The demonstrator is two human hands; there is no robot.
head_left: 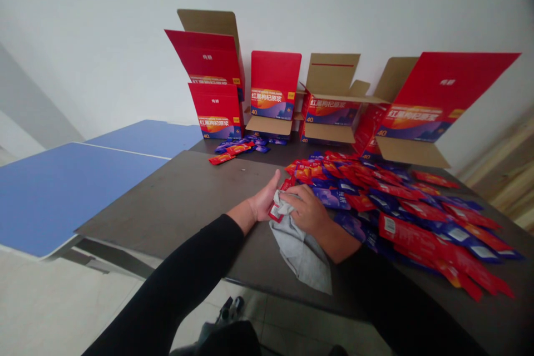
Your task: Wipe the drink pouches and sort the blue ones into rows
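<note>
My left hand (265, 200) is closed on a red sachet (275, 212), its thumb pointing up. My right hand (307, 207) grips a grey cloth (301, 253) and presses part of it against the sachet's face. The rest of the cloth hangs down over the near side of the dark tabletop (167, 208). Just right of my right hand spreads a large heap of red and purple sachets (367, 189). A smaller pile of sachets (240, 147) lies farther back, left of centre.
Several red printed cartons with raised flaps stand along the wall, among them a carton (273, 89) in the middle and a wide carton (417, 117) at right. A blue table (108, 178) adjoins on the left. The tabletop's near edge runs below my forearms.
</note>
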